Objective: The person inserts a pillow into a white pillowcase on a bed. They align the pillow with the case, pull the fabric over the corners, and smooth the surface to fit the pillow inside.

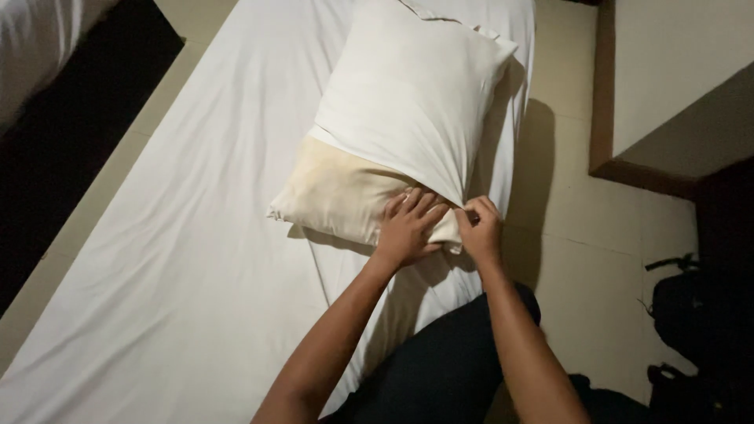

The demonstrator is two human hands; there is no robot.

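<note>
Two hands meet at the pillow's near corner, on the bed. The pillow lies just beyond them, half inside its white pillowcase. The left hand presses flat, fingers spread, on the bare yellowed end. The right hand, fist-curled, pinches the pillowcase edge, hiding the pillow's corner.

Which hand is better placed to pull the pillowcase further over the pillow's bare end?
Probably the right hand: it pinches the white pillowcase edge, while the left hand lies flat on the yellowed pillow.
</note>
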